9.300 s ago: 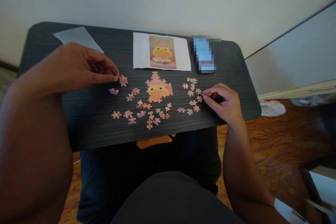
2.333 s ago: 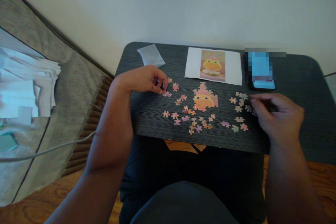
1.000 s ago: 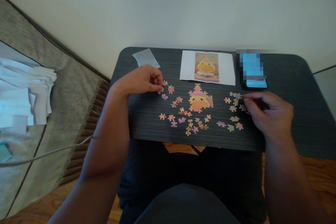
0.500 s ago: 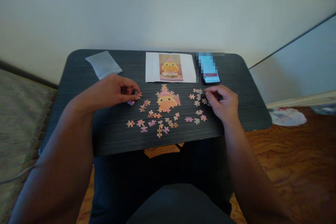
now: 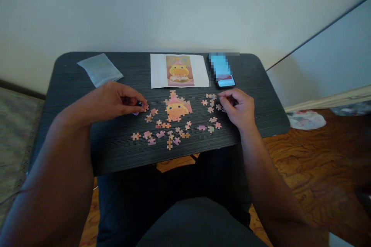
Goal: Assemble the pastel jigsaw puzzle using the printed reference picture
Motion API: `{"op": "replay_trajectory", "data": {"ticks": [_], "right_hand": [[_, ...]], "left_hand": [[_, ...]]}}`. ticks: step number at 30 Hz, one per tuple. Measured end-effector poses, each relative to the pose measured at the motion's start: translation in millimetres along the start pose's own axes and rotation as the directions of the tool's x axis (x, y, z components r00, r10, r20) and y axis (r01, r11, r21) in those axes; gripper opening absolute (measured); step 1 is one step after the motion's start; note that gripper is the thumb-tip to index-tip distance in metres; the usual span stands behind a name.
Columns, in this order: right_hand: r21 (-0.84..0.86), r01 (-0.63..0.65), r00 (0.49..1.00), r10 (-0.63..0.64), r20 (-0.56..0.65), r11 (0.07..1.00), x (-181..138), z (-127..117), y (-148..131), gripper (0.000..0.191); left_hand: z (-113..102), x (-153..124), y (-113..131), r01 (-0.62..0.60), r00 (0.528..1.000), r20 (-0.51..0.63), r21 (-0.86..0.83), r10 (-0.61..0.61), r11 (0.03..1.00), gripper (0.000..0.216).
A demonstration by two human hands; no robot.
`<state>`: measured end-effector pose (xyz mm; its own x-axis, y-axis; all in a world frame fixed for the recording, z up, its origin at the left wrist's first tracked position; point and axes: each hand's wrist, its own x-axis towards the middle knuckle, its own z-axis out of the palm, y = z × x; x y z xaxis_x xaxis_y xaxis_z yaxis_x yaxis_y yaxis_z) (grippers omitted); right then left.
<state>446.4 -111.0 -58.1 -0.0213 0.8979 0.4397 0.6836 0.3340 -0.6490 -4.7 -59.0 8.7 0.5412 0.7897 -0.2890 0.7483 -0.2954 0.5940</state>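
A partly joined puzzle block (image 5: 176, 108) with a yellow figure lies mid-table on the dark table (image 5: 72, 85). Several loose puzzle pieces (image 5: 162, 133) are scattered in front of it, and more loose pieces (image 5: 210, 104) lie to its right. My left hand (image 5: 111, 100) rests left of the block, its fingers pinched on a small piece at the fingertips. My right hand (image 5: 239, 108) sits among the right-hand pieces, fingers curled and pinched; what they hold is too small to make out.
A printed reference picture (image 5: 179, 70) lies at the table's far edge, with a phone (image 5: 223, 73) beside it on the right. A clear plastic bag (image 5: 100, 69) lies at the far left. Wooden floor and a crumpled cloth (image 5: 304, 119) are to the right.
The view has swung from the left back to centre. Both hands have stayed at their spots, the left still pinching at the left pieces, the right at the right-hand pieces.
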Motion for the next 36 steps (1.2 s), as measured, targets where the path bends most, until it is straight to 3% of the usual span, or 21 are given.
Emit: {"op": "replay_trajectory", "data": {"ticks": [9, 26, 36], "right_hand": [[0.013, -0.011, 1.0, 0.011, -0.017, 1.0, -0.1, 1.8, -0.4, 0.01], [0.093, 0.01, 0.991, 0.003, -0.137, 0.996, -1.7, 3.7, 2.0, 0.009], [-0.001, -0.037, 0.994, 0.037, -0.103, 0.999, -2.8, 1.7, -1.5, 0.01]], "left_hand": [[-0.9, 3.1, -12.1, -0.023, 0.999, 0.037, 0.086, 0.02, 0.996, 0.037], [1.2, 4.6, -18.9, -0.015, 1.0, -0.012, 0.014, 0.015, 1.0, 0.039], [0.2, 0.5, -3.4, 0.018, 1.0, -0.005, -0.028, -0.018, 0.999, 0.035]]}}
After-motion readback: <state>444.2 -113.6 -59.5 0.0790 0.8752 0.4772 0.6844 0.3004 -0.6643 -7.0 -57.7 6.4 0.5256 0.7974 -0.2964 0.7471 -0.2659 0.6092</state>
